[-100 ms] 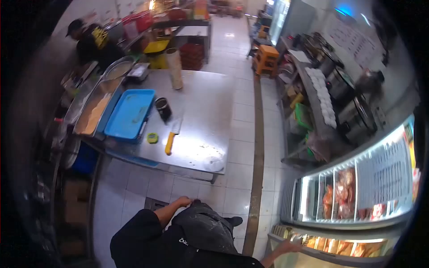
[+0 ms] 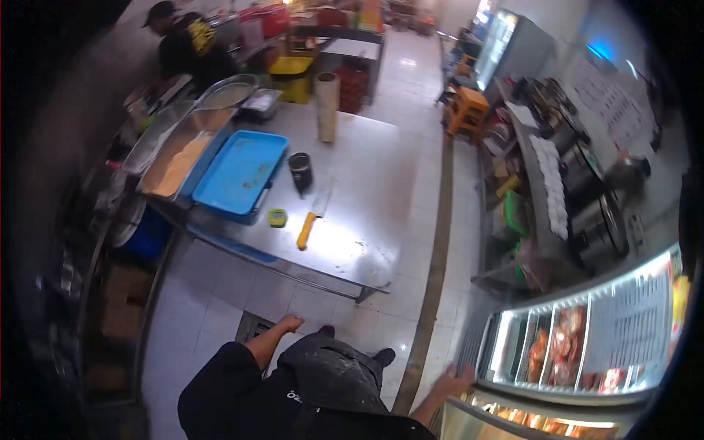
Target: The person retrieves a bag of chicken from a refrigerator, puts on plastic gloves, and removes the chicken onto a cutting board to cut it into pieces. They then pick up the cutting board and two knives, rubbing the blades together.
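Observation:
My left hand (image 2: pixel 291 323) hangs beside my dark apron (image 2: pixel 334 370), in front of the steel table, with its fingers curled and nothing visible in them. My right hand (image 2: pixel 453 381) is raised near the corner of a lit glass-door fridge (image 2: pixel 587 352); it is blurred, its fingers look apart and I see nothing in it. Under that hand is the frame of the fridge's lower section (image 2: pixel 506 422), with packed food showing behind it. Bagged reddish meat (image 2: pixel 567 345) stands on wire racks in the upper section.
On the steel table (image 2: pixel 359 169) lie a yellow-handled knife (image 2: pixel 306 231), a green timer (image 2: pixel 276 218), a dark cup (image 2: pixel 300 172), a blue tray (image 2: pixel 242 172) and a roll (image 2: pixel 327 106). A person (image 2: pixel 191 44) stands at the back left. A shelf with white rounded items (image 2: pixel 548 183) runs along the right.
My right hand has come up and left, off the fridge's lower section. The view has swung left, so the table sits further right. My left hand stays beside the apron.

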Available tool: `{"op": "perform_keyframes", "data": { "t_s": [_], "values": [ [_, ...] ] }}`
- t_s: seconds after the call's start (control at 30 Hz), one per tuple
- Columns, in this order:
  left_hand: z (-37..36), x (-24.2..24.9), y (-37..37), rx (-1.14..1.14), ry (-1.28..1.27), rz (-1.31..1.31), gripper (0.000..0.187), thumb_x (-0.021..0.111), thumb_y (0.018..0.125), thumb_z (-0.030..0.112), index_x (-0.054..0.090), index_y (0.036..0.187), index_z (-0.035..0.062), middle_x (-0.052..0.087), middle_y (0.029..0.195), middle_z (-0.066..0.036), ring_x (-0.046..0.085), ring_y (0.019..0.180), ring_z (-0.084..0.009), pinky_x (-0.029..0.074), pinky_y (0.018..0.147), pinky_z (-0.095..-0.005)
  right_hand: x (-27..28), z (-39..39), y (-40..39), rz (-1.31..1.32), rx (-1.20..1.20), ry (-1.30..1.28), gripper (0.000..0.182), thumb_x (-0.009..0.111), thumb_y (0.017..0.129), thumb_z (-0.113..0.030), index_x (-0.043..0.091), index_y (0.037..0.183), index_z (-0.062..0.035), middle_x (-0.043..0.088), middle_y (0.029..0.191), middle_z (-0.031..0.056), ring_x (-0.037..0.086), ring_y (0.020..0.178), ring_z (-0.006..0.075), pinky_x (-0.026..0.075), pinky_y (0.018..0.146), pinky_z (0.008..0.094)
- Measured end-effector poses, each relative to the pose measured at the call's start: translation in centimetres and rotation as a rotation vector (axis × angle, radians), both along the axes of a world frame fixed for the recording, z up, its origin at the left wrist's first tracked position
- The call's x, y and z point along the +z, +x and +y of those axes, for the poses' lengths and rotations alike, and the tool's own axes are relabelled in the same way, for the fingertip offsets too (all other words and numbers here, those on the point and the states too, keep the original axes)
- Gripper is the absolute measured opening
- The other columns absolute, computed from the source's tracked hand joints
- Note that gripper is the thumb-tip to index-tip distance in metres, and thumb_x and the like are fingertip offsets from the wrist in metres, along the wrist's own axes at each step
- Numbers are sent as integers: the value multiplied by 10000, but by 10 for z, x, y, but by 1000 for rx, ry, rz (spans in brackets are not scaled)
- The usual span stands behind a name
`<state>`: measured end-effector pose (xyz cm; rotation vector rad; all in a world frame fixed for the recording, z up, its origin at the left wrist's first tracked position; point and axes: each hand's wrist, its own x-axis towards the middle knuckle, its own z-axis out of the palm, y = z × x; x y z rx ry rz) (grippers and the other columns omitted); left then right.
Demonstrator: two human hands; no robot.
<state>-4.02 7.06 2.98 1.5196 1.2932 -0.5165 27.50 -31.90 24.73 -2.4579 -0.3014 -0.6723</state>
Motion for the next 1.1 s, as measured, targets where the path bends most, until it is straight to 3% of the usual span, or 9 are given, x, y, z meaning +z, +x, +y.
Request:
{"op": "perform_keyframes", "data": {
  "t_s": [0.03,0.07,0.1,0.27,0.43,0.73,0.83,0.97,1.1],
  "values": [
    [4,-12,-23,10,123,-121,530,580,800,415,621,950,-92,645,830,-188,643,735,-292,514,679,-393,4,40,-8,-86,156,17,449,723,732,-173,552,1106,8,532,1112,184,475,1088,339,344,962,443],
    [2,-14,-57,13,247,-214,511,587,799,397,619,944,-92,639,805,-191,641,711,-287,517,646,-383,-12,71,-22,142,331,182,446,689,739,-197,552,1108,12,495,1159,195,411,1156,360,297,999,461],
    [-13,17,-76,518,90,-142,467,582,812,362,617,932,-88,637,792,-175,639,686,-280,523,617,-375,8,101,-42,280,458,13,464,721,715,-165,552,1126,-31,489,1203,176,415,1165,340,299,1009,439],
    [-21,-19,-156,883,107,-347,362,559,852,329,622,895,-25,641,805,-103,633,656,-208,492,528,-312,35,251,-81,343,954,-2,435,715,701,-160,567,1099,-60,505,1169,173,419,1149,340,327,984,434],
    [-14,85,-137,1171,-26,-406,310,529,885,328,589,989,42,636,830,-53,618,630,-141,436,477,-237,27,367,-81,388,1200,-29,332,710,707,-150,605,1004,-42,584,1028,158,545,993,321,437,865,386],
    [189,173,-89,1174,159,-653,388,486,923,285,489,1173,-12,608,1022,-138,632,824,-231,534,676,-309,-25,620,-70,513,980,214,351,672,786,-268,635,958,35,591,1009,221,588,906,328,465,817,376],
    [267,182,-70,1159,196,-642,340,502,918,276,510,1112,-3,612,973,-120,635,761,-191,517,597,-263,-33,662,-76,644,808,136,360,621,821,-263,619,962,68,512,1095,293,520,1006,383,420,886,391],
    [332,179,-55,1231,143,-489,319,509,917,253,508,1096,-10,598,960,-121,636,728,-195,526,586,-270,-43,699,-66,633,764,170,376,583,833,-211,571,1075,77,481,1149,275,504,1039,385,401,918,413],
    [356,161,-43,1220,179,-674,277,509,920,226,503,1065,-11,587,935,-106,637,698,-202,530,544,-275,-35,731,-60,646,731,151,378,562,848,-262,599,1047,57,483,1152,262,504,1047,382,402,918,415]
  ]
}}
